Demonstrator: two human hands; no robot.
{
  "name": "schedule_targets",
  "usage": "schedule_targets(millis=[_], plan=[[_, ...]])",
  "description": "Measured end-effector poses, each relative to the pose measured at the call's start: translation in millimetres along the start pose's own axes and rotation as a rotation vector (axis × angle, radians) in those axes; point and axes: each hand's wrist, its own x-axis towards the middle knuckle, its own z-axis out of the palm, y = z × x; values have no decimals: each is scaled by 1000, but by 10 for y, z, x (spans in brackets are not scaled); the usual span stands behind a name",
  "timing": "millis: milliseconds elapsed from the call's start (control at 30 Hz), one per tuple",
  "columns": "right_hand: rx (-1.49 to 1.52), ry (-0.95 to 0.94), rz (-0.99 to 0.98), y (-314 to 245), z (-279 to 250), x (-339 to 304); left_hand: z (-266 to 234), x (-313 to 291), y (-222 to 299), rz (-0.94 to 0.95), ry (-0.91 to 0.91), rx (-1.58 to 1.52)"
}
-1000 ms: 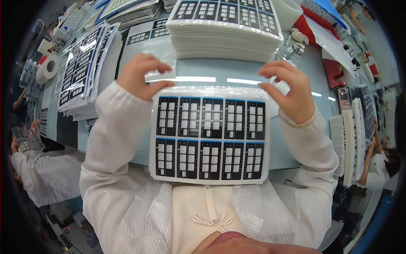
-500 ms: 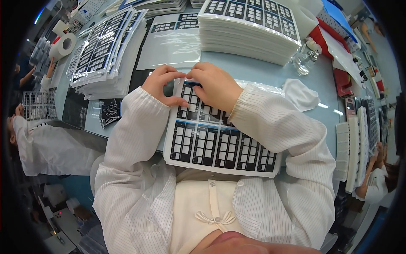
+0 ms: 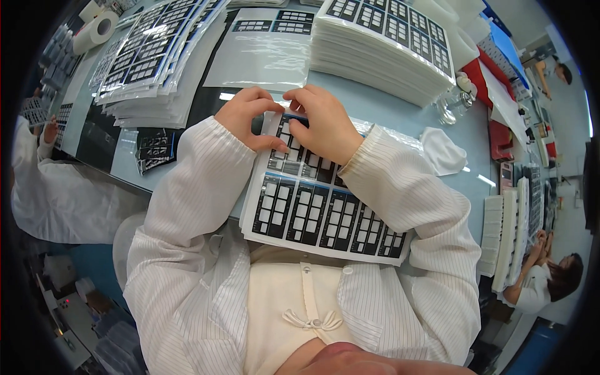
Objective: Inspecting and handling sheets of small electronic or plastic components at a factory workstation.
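Observation:
A small stack of white sheets printed with black panels and pale square windows (image 3: 306, 215) lies in front of me at the table's near edge. My left hand (image 3: 247, 119) is at its far left corner, thumb resting on the top sheet, index fingertip at the corner, with a gap between them. My right hand (image 3: 331, 125) hovers over the far edge beside it, fingers bent and thumb apart from them. Whether a thin film lies at its fingertips cannot be made out. My right sleeve covers part of the sheet's right half.
A tall stack of printed sheets (image 3: 381, 59) stands at the back right, a looser stack (image 3: 147, 59) at the left. Between them lies a glossy sheet (image 3: 259, 59). A white cloth (image 3: 444, 151) and a glass bottle (image 3: 455, 107) are at the right. Other people sit at both sides.
My fingertips, which met at the sheet's corner, have come apart; the right index finger has lifted away. The whole view has shifted slightly.

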Motion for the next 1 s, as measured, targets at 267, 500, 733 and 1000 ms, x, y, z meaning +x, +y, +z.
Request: schedule_targets(millis=[267,500,733,1000], plan=[[16,-20,73,7,9,40,24,-15,-24,-58,-26,27],[84,-66,144,27,-29,58,34,-9,-28,-38,11,18],[58,-60,84,40,0,17,37,-7,38,-80,23,-57],[-75,58,-66,-48,12,-54,73,-120,58,32,122,-7]])
